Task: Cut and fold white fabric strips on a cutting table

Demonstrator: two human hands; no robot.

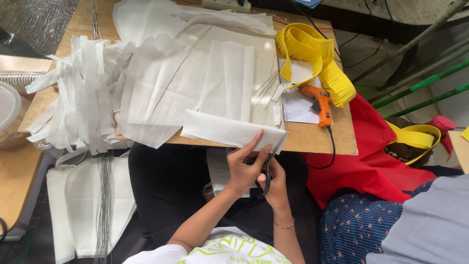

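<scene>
- We see the left hand [243, 168] pinching the near edge of a folded white paper piece [229, 131], thumb under, forefinger stretched on top.
- The piece lies at 12 o'clock from both hands, overhanging the front edge of the wooden surface [320, 139]; its long axis runs 10 to 4 o'clock.
- The right hand [274, 186] sits just at 4 o'clock of the left, fingers curled shut through the black scissors [266, 173], blades mostly hidden.
- The left hand is nearer the paper.
- Count: one folded piece held, one pair of scissors, one orange glue gun [318, 100] at 2 o'clock, one yellow fringe strip [312, 54], one heap of white strips [78, 98].
</scene>
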